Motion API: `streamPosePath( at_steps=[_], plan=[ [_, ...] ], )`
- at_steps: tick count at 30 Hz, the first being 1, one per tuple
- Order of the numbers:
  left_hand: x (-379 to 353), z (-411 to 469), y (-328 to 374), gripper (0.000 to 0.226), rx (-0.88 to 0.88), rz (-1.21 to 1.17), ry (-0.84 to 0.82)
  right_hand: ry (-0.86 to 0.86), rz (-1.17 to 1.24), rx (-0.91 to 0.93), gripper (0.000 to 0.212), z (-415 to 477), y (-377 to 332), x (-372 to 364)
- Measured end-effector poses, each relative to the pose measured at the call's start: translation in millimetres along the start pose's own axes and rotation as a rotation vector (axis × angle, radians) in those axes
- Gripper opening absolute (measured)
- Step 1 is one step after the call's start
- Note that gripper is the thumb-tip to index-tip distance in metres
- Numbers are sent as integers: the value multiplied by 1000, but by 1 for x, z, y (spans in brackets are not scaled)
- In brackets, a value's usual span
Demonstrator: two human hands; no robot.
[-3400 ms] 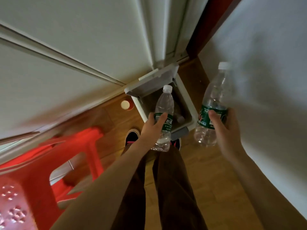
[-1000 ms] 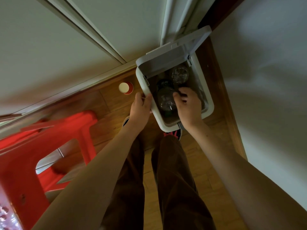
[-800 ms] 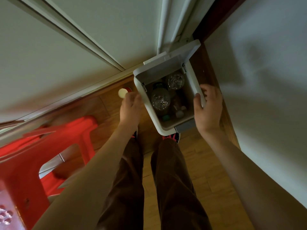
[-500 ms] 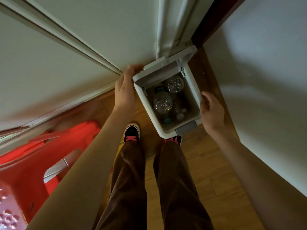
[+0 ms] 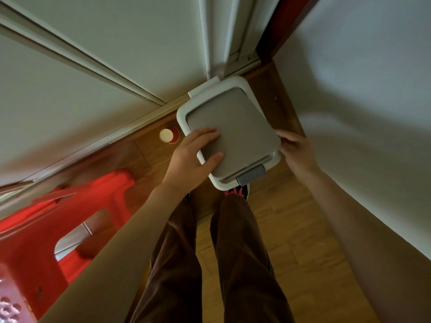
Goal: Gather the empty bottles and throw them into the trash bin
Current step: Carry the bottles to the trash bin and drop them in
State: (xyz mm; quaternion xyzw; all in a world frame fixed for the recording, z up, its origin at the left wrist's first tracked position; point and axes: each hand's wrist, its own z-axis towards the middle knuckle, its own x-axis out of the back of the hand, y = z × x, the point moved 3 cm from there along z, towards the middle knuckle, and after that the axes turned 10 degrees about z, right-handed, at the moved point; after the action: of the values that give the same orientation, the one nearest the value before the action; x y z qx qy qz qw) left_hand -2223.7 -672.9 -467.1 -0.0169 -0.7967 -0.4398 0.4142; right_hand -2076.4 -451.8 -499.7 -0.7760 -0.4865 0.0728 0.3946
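The white trash bin (image 5: 183,113) stands on the wooden floor in the corner by the wall, its grey lid (image 5: 233,129) down flat. My left hand (image 5: 194,157) lies on the lid's near left part, fingers spread over it. My right hand (image 5: 295,151) touches the bin's right rim, fingers curled at the edge. The bottles are hidden under the lid. A grey pedal tab (image 5: 250,174) sticks out at the bin's front.
A small red paper cup (image 5: 169,135) stands on the floor left of the bin. A red plastic stool (image 5: 58,220) is at the lower left. White walls close in at the right and behind. My legs and one shoe (image 5: 240,191) are just below the bin.
The lid, open half a second ago with bottles visible inside, is now down. My left hand moved from the raised lid's edge onto its top. Earlier each hand held a bottle.
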Motion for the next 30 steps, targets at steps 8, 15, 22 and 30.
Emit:
streamPosePath(
  at_steps=[8,15,22,30],
  plan=[
    [-32,-7,2,57,-48,224,38,-97,134,-52,38,-2,1,-1],
    [-46,-9,0,58,-19,301,50,-103,60,122,44,-9,1,-8],
    [-61,-9,-5,57,3,351,65,62,-40,218,41,-1,14,-16],
    [-71,-12,-6,56,17,423,71,122,-100,256,39,-2,16,-22]
  ],
)
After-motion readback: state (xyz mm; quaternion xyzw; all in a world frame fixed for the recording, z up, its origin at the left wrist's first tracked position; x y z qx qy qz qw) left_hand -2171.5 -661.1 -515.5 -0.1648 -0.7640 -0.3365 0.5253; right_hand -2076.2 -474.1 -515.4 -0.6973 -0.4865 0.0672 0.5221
